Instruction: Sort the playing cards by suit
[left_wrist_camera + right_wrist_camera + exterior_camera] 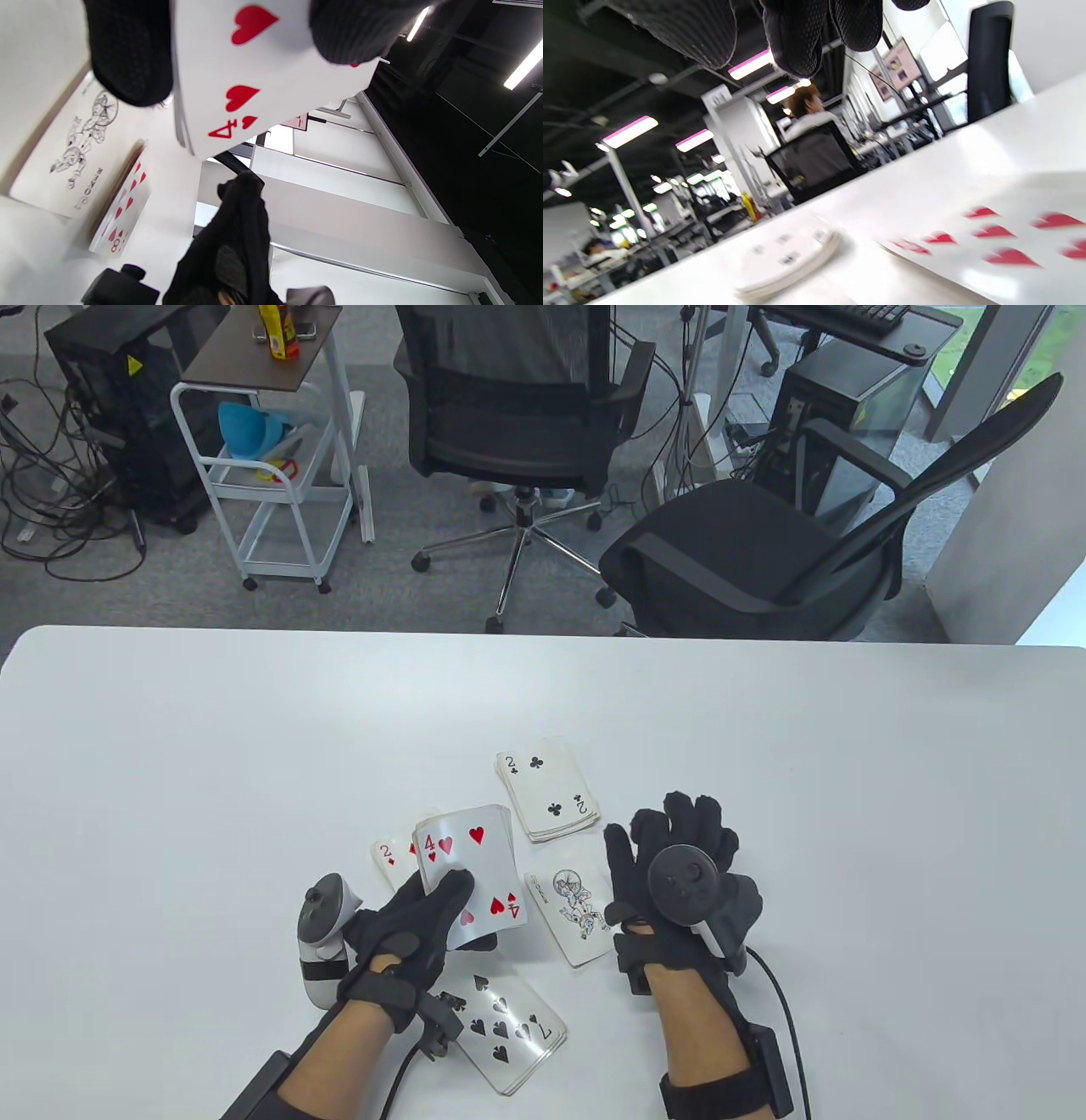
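My left hand (424, 912) grips a face-up stack of cards (471, 869) with the 4 of hearts (250, 84) on top, thumb across its face. My right hand (683, 848) hovers palm down to the right, fingers loosely spread and holding nothing. On the white table (212, 780) lie a clubs pile topped by the 2 of clubs (547, 797), a 2 of diamonds (389, 857), a joker (579, 914) and a spades pile topped by the 7 of spades (509, 1027). An 8 of hearts (123, 207) lies beside the joker (72, 156), below my right fingers (797, 38).
Two black office chairs (526, 415) stand beyond the table's far edge, with a white trolley (271, 475) at the back left. In the right wrist view the clubs pile (789, 254) and the hearts card (1001, 245) lie close by. A person sits at a distant desk.
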`<action>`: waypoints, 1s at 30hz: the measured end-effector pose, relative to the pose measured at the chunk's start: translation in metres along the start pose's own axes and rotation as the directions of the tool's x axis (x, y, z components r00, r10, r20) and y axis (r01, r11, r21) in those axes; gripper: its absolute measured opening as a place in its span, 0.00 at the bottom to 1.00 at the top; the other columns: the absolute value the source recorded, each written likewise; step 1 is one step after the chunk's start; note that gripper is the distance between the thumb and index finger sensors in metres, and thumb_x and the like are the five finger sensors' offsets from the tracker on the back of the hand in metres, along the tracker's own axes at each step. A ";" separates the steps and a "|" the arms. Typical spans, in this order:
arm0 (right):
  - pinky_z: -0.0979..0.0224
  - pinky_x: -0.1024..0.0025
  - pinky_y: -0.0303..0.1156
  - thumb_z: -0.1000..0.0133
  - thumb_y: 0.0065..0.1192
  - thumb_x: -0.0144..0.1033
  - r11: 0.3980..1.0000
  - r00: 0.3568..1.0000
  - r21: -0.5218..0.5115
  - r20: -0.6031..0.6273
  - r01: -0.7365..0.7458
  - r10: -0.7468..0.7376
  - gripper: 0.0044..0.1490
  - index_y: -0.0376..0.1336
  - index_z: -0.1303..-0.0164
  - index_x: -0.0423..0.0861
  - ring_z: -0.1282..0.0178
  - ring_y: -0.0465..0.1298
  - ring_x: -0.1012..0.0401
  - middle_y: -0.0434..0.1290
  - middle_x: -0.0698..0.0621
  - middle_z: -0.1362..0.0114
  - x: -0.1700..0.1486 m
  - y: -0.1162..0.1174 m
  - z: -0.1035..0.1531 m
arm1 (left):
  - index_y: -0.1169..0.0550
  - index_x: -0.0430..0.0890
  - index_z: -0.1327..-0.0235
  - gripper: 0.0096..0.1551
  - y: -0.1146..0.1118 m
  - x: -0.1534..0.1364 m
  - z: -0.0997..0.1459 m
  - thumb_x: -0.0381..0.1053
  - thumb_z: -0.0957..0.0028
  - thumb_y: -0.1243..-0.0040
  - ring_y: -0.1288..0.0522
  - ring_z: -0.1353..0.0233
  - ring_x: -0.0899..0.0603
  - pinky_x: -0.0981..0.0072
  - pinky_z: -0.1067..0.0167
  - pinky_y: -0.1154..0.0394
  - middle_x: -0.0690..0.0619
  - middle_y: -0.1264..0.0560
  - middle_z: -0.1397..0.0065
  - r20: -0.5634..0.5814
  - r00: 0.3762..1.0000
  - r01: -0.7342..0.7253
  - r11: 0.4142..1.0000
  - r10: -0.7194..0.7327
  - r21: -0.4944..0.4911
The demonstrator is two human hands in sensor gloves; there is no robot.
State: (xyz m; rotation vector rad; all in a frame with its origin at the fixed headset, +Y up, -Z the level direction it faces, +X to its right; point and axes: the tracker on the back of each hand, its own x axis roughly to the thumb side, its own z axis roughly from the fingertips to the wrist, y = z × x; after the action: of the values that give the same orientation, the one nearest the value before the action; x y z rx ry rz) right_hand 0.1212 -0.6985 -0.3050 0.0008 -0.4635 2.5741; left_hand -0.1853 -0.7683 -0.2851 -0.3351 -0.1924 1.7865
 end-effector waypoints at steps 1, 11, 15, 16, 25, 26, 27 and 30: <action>0.27 0.26 0.38 0.37 0.59 0.53 1.000 1.000 -0.024 0.021 0.004 -0.004 0.32 0.65 0.34 0.40 0.17 0.43 0.34 0.53 0.34 0.17 0.004 -0.002 0.002 | 0.30 0.52 0.26 0.30 0.000 0.000 0.000 0.62 0.38 0.39 0.19 0.33 0.40 0.53 0.46 0.15 0.52 0.24 0.27 -0.001 1.000 0.004 1.000 -0.004 0.002; 0.27 0.26 0.39 0.37 0.59 0.56 0.991 0.982 0.034 0.133 0.129 -0.132 0.32 0.67 0.37 0.41 0.17 0.46 0.34 0.57 0.35 0.18 0.035 0.007 0.014 | 0.30 0.52 0.26 0.30 0.002 0.001 0.000 0.61 0.38 0.36 0.18 0.33 0.40 0.53 0.46 0.14 0.52 0.23 0.28 -0.002 1.000 0.010 1.000 -0.010 0.011; 0.27 0.26 0.39 0.37 0.59 0.56 0.977 0.965 0.084 0.165 0.194 -0.206 0.33 0.67 0.37 0.41 0.17 0.48 0.34 0.58 0.36 0.19 0.042 0.013 0.017 | 0.30 0.52 0.27 0.30 0.003 0.002 0.000 0.60 0.39 0.35 0.18 0.33 0.41 0.54 0.46 0.14 0.53 0.23 0.28 -0.002 1.000 0.012 1.000 -0.012 0.017; 0.27 0.26 0.40 0.37 0.59 0.56 0.974 0.960 0.088 0.173 0.208 -0.221 0.33 0.67 0.37 0.40 0.17 0.48 0.34 0.58 0.36 0.19 0.044 0.014 0.018 | 0.30 0.52 0.27 0.30 0.003 0.002 0.000 0.60 0.39 0.35 0.18 0.33 0.41 0.54 0.46 0.14 0.53 0.23 0.28 -0.001 1.000 0.012 1.000 -0.012 0.018; 0.26 0.25 0.40 0.39 0.64 0.59 0.942 0.943 0.291 0.230 0.167 -0.238 0.38 0.62 0.33 0.40 0.17 0.47 0.34 0.55 0.35 0.17 0.067 0.034 0.028 | 0.27 0.54 0.29 0.29 0.004 0.003 0.001 0.61 0.40 0.32 0.16 0.35 0.42 0.55 0.47 0.13 0.55 0.21 0.30 0.016 1.000 -0.005 0.999 0.004 0.050; 0.26 0.25 0.40 0.40 0.66 0.60 0.944 0.944 0.290 0.234 0.159 -0.231 0.40 0.62 0.33 0.40 0.17 0.47 0.33 0.55 0.35 0.17 0.070 0.036 0.030 | 0.26 0.54 0.29 0.29 0.005 0.003 0.001 0.61 0.41 0.32 0.16 0.35 0.42 0.55 0.48 0.13 0.55 0.21 0.31 0.020 1.000 -0.013 0.998 0.012 0.055; 0.26 0.25 0.41 0.40 0.67 0.60 0.945 0.944 0.286 0.240 0.156 -0.229 0.41 0.61 0.32 0.40 0.17 0.47 0.34 0.55 0.36 0.18 0.071 0.037 0.031 | 0.26 0.54 0.29 0.29 0.005 0.003 0.001 0.61 0.41 0.32 0.16 0.36 0.42 0.55 0.48 0.13 0.56 0.20 0.31 0.021 1.000 -0.016 0.998 0.015 0.056; 0.26 0.26 0.44 0.42 0.69 0.59 0.951 0.936 0.254 0.257 0.174 -0.240 0.39 0.61 0.36 0.40 0.18 0.51 0.34 0.57 0.36 0.19 0.075 0.040 0.034 | 0.26 0.54 0.30 0.29 0.006 0.003 0.001 0.61 0.41 0.31 0.16 0.36 0.42 0.55 0.48 0.13 0.55 0.20 0.31 0.020 1.000 -0.025 0.998 0.024 0.058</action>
State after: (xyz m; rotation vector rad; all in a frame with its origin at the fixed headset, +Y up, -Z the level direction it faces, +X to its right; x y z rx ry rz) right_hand 0.0336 -0.7051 -0.2797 0.4831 -0.2511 2.4079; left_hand -0.1918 -0.7671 -0.2858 -0.2795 -0.1500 1.8167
